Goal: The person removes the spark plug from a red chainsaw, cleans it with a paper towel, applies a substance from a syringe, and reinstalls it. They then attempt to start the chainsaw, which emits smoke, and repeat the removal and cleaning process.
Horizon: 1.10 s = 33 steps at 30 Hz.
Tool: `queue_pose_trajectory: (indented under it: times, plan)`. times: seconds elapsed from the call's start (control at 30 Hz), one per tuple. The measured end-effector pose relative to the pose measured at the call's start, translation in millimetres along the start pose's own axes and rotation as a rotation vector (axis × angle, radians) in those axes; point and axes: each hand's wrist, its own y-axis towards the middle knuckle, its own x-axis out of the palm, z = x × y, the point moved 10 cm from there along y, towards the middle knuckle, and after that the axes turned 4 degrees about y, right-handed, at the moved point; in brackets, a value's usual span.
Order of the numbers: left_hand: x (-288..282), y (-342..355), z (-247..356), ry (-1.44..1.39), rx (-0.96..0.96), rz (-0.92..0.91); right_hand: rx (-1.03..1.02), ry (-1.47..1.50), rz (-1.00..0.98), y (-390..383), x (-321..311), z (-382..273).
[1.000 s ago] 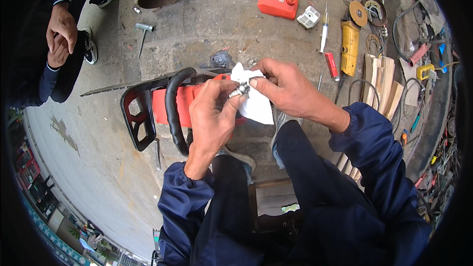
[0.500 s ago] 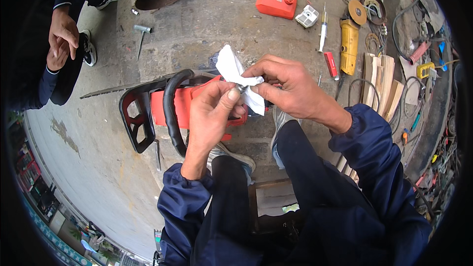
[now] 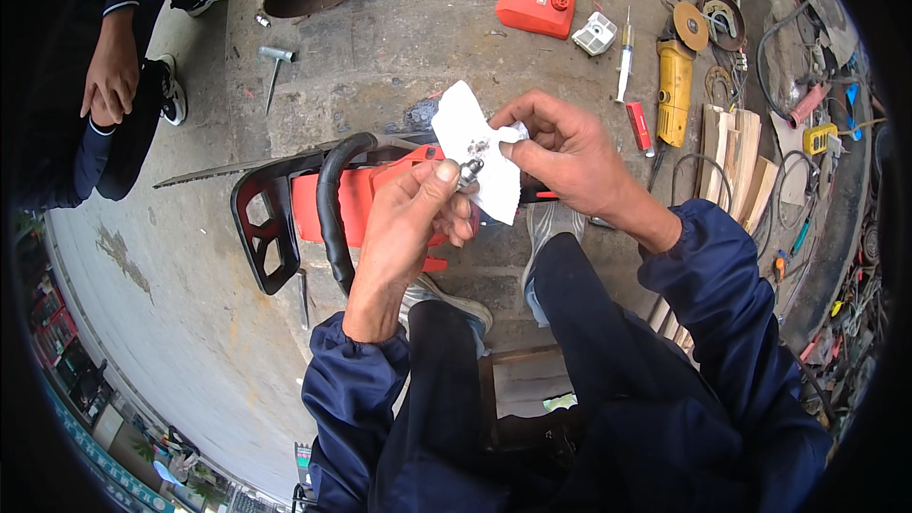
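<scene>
Between the thumb and fingers of my left hand (image 3: 418, 204) is a small metal spark plug (image 3: 469, 171), its dark end pointing up and to the right. My right hand (image 3: 560, 154) pinches a white paper tissue (image 3: 465, 114) by its right edge. Dark smudges mark the middle of the tissue, which hangs spread out just behind the plug. Below both hands a red chainsaw (image 3: 328, 204) with a black handle lies on the ground, its bar stretching to the left. My hands and the tissue hide part of its body.
Ahead lie a red plastic tank (image 3: 535, 2), a white part (image 3: 595, 33), a syringe (image 3: 625, 62), a red box (image 3: 639, 125) and a yellow angle grinder (image 3: 674, 85). A T-shaped wrench (image 3: 275, 62) is at left, near another person's hands (image 3: 111, 85). Wood pieces (image 3: 736, 157) lie right.
The tissue, wrapped round the plug before, is now spread and off it, showing dark smudges. My right hand has shifted slightly right. The other person's hands have moved lower.
</scene>
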Motion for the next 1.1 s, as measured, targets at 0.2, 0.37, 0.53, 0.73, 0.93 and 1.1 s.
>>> queue_pose_trajectory:
  times: [0.2, 0.37, 0.53, 0.73, 0.93, 1.1]
  plan:
    - [1.1, 3.1, -0.5, -0.031, 0.021, -0.013, 0.015, -0.237, -0.097, -7.9, 6.2, -1.4]
    - [1.2, 4.0, -0.4, -0.041, 0.027, -0.021, -0.022, -0.207, -0.19, -9.3, 9.8, -12.2]
    - [3.4, 0.9, 1.3, -0.02, 0.014, -0.004, 0.19, -0.003, -0.222, -9.1, 10.1, 7.0]
    - [4.1, -4.2, 2.2, -0.01, -0.008, 0.01, 0.223, 0.169, -0.248, -6.8, 15.3, 11.6]
    - [7.3, -4.0, 3.2, -0.115, -0.034, -0.014, 0.018, -0.188, -0.244, -12.5, 18.0, -9.7]
    - [7.6, -10.0, 24.4, 0.22, 0.15, 0.056, 0.307, 0.165, -0.11, -11.1, 11.3, 21.3]
